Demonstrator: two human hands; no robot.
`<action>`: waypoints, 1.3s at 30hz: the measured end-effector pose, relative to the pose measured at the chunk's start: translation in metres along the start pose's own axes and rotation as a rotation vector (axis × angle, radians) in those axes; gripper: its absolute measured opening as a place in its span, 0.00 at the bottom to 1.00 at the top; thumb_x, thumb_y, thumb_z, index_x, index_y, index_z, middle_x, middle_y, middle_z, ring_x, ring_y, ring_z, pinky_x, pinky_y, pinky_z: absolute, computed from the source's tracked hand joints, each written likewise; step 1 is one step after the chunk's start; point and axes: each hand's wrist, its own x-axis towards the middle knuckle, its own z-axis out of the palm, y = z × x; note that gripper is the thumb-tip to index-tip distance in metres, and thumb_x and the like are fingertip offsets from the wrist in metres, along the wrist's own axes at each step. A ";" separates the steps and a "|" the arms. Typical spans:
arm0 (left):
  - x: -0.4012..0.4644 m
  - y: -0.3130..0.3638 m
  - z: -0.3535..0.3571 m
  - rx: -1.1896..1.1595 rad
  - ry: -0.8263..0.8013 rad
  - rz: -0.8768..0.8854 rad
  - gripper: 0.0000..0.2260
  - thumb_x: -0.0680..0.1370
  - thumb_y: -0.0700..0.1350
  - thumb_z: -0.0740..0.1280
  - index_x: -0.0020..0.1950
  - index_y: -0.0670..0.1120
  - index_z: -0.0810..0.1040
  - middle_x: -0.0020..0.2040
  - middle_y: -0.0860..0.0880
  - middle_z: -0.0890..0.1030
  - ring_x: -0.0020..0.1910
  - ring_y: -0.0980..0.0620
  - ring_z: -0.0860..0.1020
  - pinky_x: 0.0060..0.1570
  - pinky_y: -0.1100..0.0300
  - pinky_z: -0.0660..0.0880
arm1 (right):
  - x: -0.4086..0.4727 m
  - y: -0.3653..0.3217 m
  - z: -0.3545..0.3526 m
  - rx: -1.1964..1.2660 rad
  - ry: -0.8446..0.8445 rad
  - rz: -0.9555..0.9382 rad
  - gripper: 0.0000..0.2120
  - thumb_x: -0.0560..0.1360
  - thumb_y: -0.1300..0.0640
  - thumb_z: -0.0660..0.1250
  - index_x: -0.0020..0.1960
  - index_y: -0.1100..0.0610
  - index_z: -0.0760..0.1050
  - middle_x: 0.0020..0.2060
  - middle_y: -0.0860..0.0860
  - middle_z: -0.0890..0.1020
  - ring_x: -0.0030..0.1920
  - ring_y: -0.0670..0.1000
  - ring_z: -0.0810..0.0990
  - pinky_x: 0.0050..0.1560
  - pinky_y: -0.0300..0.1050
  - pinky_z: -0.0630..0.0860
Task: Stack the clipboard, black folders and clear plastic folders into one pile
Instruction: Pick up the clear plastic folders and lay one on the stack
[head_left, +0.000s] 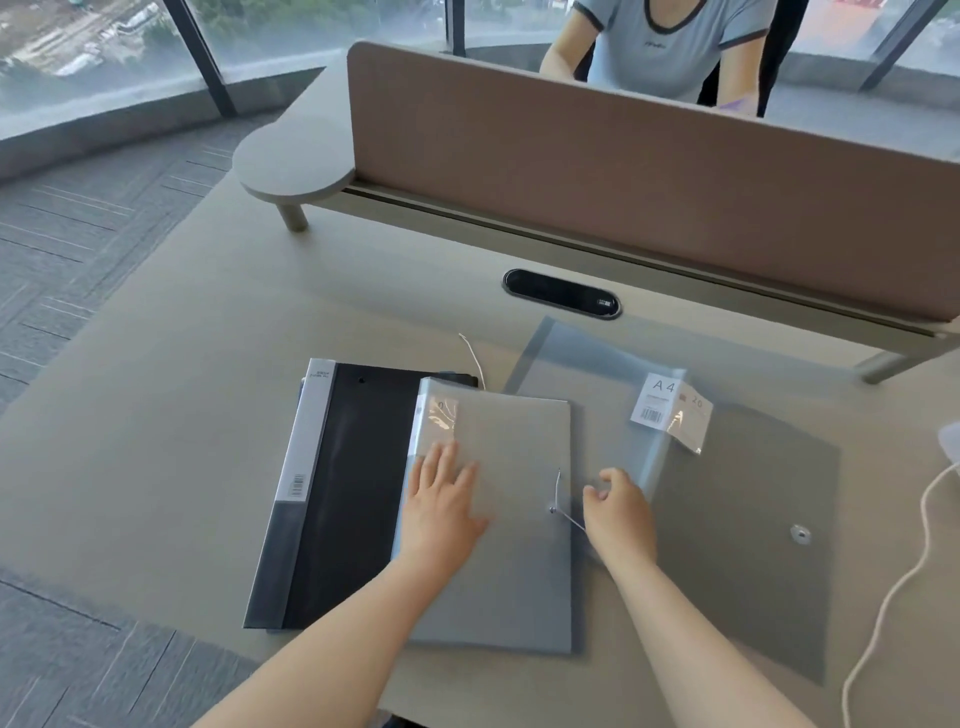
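A black folder (345, 493) with a white spine label lies on the desk at the left, over other dark items whose edges just show. A clear plastic folder (514, 571) with a string clasp overlaps its right half. My left hand (441, 501) rests flat on this clear folder, fingers spread. My right hand (618, 512) is at the folder's right edge, fingers curled by the string; whether it grips anything I cannot tell. Another clear folder (743, 545) with an A4 sticker lies to the right, its flap open towards the back.
A brown divider panel (649, 197) runs across the back of the desk (208, 389), with a person seated behind it. A black cable port (561, 293) sits in front of it. A white cable (893, 597) trails along the right edge. The desk's left edge drops to carpet.
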 end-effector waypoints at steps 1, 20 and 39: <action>-0.003 -0.005 -0.003 -0.050 0.061 -0.067 0.33 0.76 0.56 0.69 0.78 0.50 0.63 0.83 0.45 0.53 0.82 0.43 0.48 0.78 0.47 0.46 | -0.002 0.003 0.000 0.014 -0.005 0.020 0.16 0.77 0.56 0.60 0.64 0.58 0.74 0.58 0.56 0.79 0.58 0.60 0.77 0.51 0.48 0.71; 0.004 -0.077 -0.047 -0.976 0.254 -0.661 0.14 0.75 0.50 0.74 0.54 0.44 0.75 0.54 0.44 0.80 0.47 0.47 0.79 0.44 0.53 0.73 | -0.037 -0.016 0.022 0.469 -0.254 0.183 0.06 0.76 0.64 0.62 0.44 0.57 0.76 0.34 0.54 0.78 0.32 0.53 0.76 0.36 0.47 0.76; 0.008 -0.083 -0.052 -0.381 0.357 -0.556 0.21 0.77 0.40 0.66 0.71 0.41 0.73 0.67 0.38 0.73 0.64 0.36 0.70 0.63 0.43 0.67 | 0.016 0.009 -0.039 0.521 -0.085 0.106 0.08 0.77 0.64 0.60 0.47 0.57 0.78 0.37 0.53 0.77 0.32 0.51 0.74 0.36 0.45 0.73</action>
